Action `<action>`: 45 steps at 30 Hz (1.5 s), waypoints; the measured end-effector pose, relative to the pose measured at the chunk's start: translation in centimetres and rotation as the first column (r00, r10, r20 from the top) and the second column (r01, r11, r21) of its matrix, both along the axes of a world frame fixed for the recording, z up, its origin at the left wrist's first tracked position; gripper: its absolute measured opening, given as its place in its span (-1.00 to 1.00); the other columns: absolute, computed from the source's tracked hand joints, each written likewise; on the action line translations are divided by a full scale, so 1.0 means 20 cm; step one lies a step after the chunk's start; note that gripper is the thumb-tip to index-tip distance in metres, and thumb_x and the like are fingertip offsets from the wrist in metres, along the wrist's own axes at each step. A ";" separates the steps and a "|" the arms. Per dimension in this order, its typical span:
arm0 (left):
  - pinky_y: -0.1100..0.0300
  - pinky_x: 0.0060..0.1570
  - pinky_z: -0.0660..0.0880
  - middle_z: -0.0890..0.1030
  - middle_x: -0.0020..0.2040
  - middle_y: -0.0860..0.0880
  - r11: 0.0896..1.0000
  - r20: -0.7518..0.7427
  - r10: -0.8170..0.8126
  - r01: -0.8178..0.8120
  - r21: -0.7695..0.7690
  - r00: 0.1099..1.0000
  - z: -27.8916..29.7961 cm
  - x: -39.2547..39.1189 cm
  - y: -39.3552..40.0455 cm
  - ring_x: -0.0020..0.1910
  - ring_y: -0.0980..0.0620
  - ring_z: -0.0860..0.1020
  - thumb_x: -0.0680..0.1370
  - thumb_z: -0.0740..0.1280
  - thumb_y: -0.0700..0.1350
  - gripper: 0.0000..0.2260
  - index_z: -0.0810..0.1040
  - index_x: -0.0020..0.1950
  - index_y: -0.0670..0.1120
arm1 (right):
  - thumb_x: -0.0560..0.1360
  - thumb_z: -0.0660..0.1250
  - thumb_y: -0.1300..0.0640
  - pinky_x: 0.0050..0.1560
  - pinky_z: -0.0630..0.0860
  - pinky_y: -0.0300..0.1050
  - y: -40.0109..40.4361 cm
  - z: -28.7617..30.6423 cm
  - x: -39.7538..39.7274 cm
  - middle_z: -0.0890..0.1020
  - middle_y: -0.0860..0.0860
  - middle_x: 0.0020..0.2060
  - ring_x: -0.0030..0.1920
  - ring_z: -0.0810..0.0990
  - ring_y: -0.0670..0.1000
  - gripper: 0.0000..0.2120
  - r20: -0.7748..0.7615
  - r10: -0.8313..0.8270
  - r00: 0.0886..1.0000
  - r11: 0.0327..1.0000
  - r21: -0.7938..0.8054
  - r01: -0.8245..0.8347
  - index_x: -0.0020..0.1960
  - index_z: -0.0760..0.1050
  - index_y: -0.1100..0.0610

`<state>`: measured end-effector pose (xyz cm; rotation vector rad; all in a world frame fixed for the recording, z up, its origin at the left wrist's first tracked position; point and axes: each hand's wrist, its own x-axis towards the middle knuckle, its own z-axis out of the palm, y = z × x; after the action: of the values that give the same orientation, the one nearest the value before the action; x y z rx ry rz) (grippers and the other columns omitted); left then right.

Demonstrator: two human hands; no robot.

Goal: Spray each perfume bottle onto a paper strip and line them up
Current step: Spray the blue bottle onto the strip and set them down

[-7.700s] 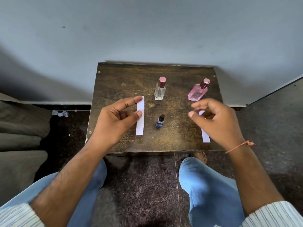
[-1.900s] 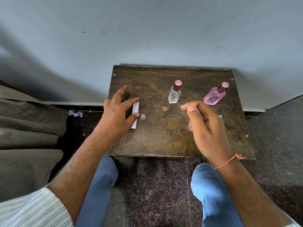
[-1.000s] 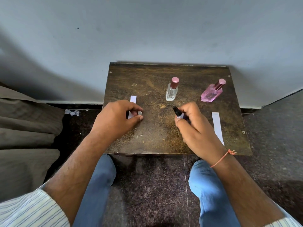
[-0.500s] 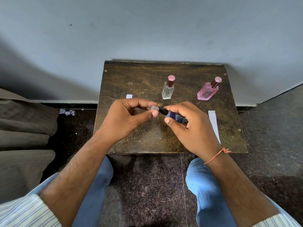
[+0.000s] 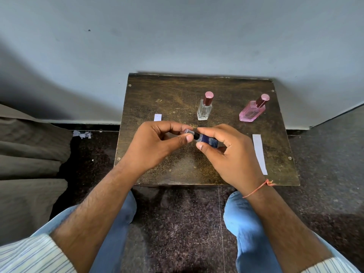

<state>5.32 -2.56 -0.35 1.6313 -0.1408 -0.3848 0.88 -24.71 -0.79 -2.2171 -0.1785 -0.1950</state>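
My right hand point(image 5: 230, 154) holds a small dark blue perfume bottle point(image 5: 207, 138) on its side above the middle of the brown table point(image 5: 177, 95). My left hand point(image 5: 157, 144) pinches the small clear cap point(image 5: 188, 131) at the bottle's black nozzle end. A clear bottle with a rose cap point(image 5: 205, 107) stands upright behind my hands. A pink bottle point(image 5: 253, 111) stands at the back right. One white paper strip point(image 5: 259, 153) lies on the right side. Only the far end of another strip point(image 5: 157, 117) shows behind my left hand.
The table stands against a grey wall point(image 5: 177, 36). My knees in blue jeans point(image 5: 248, 223) sit just below the table's front edge. A brown cushion point(image 5: 29, 164) is at the left, and paper scraps point(image 5: 82, 134) lie on the dark floor.
My left hand picked the clear cap off the table and brought it to the blue bottle's nozzle. My right hand tipped the bottle toward the left hand. The two hands now meet.
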 end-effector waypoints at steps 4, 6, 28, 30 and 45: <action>-0.08 -0.12 0.37 0.71 -0.09 -0.34 1.000 -0.002 0.000 0.000 -0.002 1.000 0.01 0.00 0.01 -0.27 -0.13 0.40 0.51 0.58 -0.01 -0.85 0.82 0.07 0.15 | 0.54 0.59 0.20 0.02 0.50 -0.46 0.02 -0.01 0.00 0.73 0.00 0.04 0.03 0.70 -0.05 -0.66 0.028 -0.001 1.000 1.000 -0.003 0.001 0.31 0.72 0.15; -0.02 -0.21 0.35 0.71 -0.17 -0.28 1.000 -0.001 0.003 -0.003 -0.006 1.000 0.02 0.00 0.02 -0.31 -0.11 0.35 0.51 0.58 -0.03 -0.85 0.82 0.07 0.12 | 0.54 0.60 0.21 0.04 0.54 -0.41 0.03 -0.01 0.00 0.74 -0.01 0.05 0.04 0.70 -0.06 -0.66 0.039 -0.003 0.999 1.000 0.006 0.003 0.30 0.72 0.15; 0.20 -0.34 0.52 0.81 -0.06 0.03 0.987 0.010 0.106 -0.106 0.122 0.994 -0.01 -0.02 0.14 -0.41 0.12 0.50 0.48 0.65 -0.08 -0.80 0.75 0.06 0.05 | 0.53 0.61 0.25 0.15 0.63 -0.35 0.27 0.00 0.05 0.76 -0.14 0.18 0.21 0.73 -0.21 -0.57 -0.015 -0.042 0.999 0.974 0.221 0.045 0.36 0.66 0.07; 0.17 -0.29 0.58 0.81 -0.05 -0.05 0.986 -0.046 0.164 -0.162 0.048 0.985 -0.01 -0.01 0.17 -0.31 0.01 0.60 0.51 0.63 -0.16 -0.81 0.75 0.09 -0.03 | 0.53 0.59 0.30 0.23 0.65 -0.23 0.30 -0.01 0.07 0.76 -0.11 0.22 0.22 0.73 -0.19 -0.60 0.015 -0.033 0.999 0.973 0.229 0.028 0.34 0.68 0.11; 0.33 -0.13 0.65 0.83 0.02 -0.03 0.911 -0.031 0.407 -0.408 -0.053 0.913 0.02 0.11 0.24 -0.09 0.19 0.76 0.56 0.55 -0.33 -0.76 0.76 0.17 -0.09 | 0.63 0.38 0.35 0.29 0.68 0.07 0.49 -0.04 0.20 0.65 -0.09 0.36 0.37 0.64 -0.04 -0.54 -0.011 0.006 1.000 0.990 0.141 -0.005 0.49 0.59 0.07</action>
<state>7.50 2.31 0.10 1.5500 0.2024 -0.0730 4.91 -14.93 -1.67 -2.0762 -0.1596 -0.1865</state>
